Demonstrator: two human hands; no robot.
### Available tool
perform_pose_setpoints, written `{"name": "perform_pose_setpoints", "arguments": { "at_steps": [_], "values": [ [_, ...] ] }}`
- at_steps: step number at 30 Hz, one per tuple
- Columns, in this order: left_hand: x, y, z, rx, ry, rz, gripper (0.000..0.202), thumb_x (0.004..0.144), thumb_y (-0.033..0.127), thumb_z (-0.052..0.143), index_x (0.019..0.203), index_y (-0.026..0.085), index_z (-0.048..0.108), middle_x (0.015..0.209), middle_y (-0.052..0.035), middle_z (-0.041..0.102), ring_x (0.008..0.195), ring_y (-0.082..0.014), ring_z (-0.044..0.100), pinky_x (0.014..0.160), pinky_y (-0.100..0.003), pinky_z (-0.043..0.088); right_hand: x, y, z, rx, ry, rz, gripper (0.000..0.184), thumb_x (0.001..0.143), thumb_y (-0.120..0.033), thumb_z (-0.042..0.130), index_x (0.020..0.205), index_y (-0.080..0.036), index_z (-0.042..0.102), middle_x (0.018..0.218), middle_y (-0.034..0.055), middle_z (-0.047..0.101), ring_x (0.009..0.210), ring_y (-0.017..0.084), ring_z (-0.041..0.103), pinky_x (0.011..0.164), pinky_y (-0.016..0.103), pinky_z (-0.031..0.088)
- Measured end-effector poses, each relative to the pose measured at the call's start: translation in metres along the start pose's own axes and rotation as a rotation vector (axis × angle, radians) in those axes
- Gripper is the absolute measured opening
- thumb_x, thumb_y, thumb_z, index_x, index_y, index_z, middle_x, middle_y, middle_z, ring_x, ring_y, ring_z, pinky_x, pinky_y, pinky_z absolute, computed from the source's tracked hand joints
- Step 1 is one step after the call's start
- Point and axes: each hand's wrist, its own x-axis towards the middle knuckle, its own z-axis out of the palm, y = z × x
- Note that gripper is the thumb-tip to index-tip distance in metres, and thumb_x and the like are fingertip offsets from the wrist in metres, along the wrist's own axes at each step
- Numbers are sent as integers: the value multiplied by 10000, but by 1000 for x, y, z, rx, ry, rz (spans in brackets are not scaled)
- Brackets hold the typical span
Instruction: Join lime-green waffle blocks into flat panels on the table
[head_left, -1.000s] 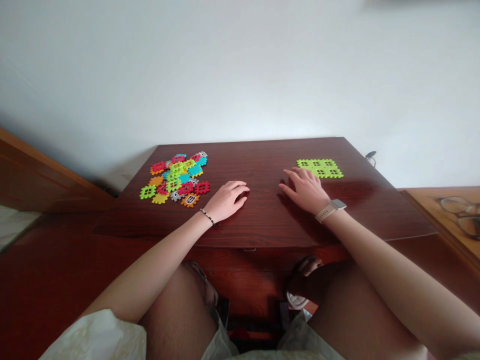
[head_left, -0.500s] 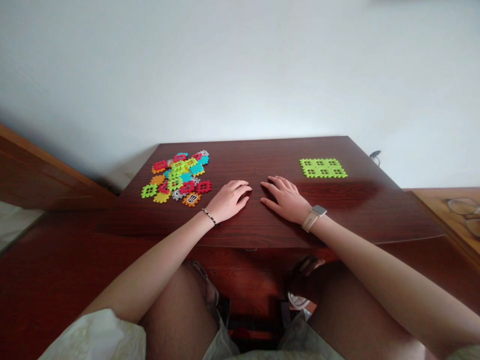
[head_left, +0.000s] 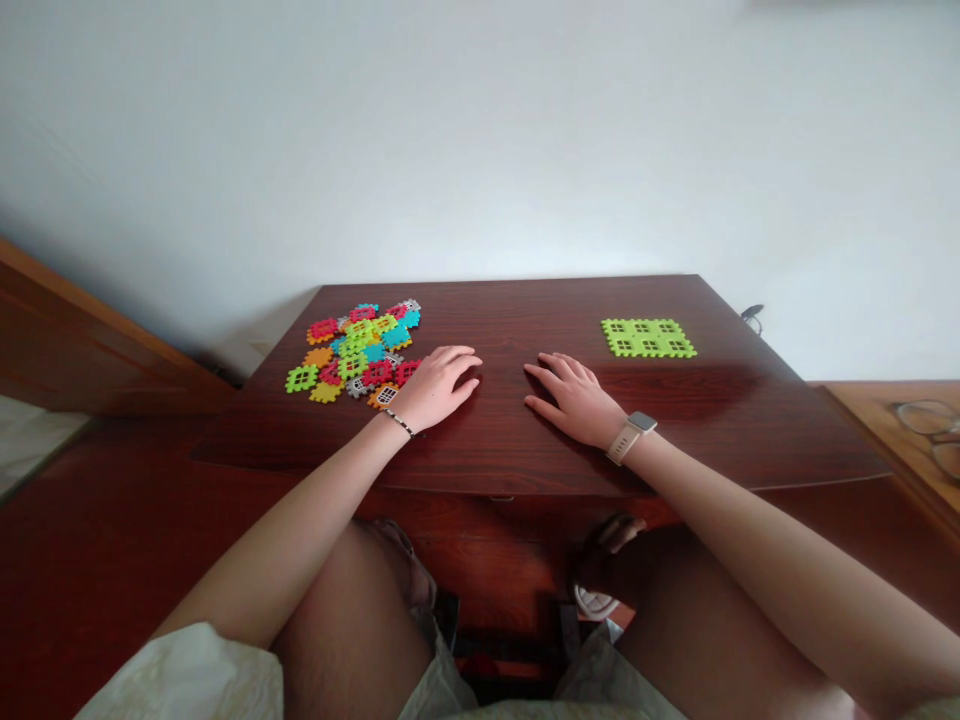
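Note:
My left hand (head_left: 437, 386), empty with its fingers apart, is at the right edge of a pile of interlocking plastic tiles (head_left: 360, 345). It partly covers a red tile (head_left: 406, 371) and an orange tile with a white window grid (head_left: 384, 395); whether it touches them I cannot tell. The pile mixes green, red, blue, orange, yellow and grey pieces, some overlapping. My right hand (head_left: 577, 398) lies palm down on the table with fingers spread, holding nothing. Beyond it to the right sits a flat green panel (head_left: 649, 338) with several window openings in two rows.
The dark wooden table (head_left: 502, 310) stands against a pale wall (head_left: 495, 140). A pair of glasses (head_left: 930, 418) rests on a lighter wooden surface at the far right. A dark thin object (head_left: 751, 313) shows behind the table's right edge. My legs are below the front edge.
My left hand has moved left toward the tile pile and now hides part of its right side. My right hand stays in the same place on the table. The tiles and panel look unchanged.

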Motion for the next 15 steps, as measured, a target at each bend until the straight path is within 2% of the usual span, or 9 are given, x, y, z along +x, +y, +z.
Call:
{"name": "perform_pose_setpoints", "arguments": {
  "at_steps": [8,12,15],
  "values": [
    [-28,-76,-44,152,160,-219,385,1143,420,584,1407,188,740,1511,-165,741,1476,-368,658,1347,-593,495,0,1,-1,-4,-8,-4,693,1196,-624,453,1744,-215,565,1830,199,502,1722,429,412,1394,642,395],
    [-52,-118,-62,252,184,-377,515,1124,486,554,1473,139,703,1539,-202,723,1494,-398,635,1348,-604,467,0,2,0,-20,0,-7,679,1196,-609,473,1744,-218,568,1824,197,511,1718,420,424,1397,632,399],
    [-70,-143,-70,293,177,-513,533,1101,496,551,1463,137,706,1536,-213,724,1490,-411,630,1342,-614,458,0,4,2,-22,10,-16,678,1195,-602,485,1745,-216,568,1820,206,515,1712,429,432,1390,652,407]
  ]
}}
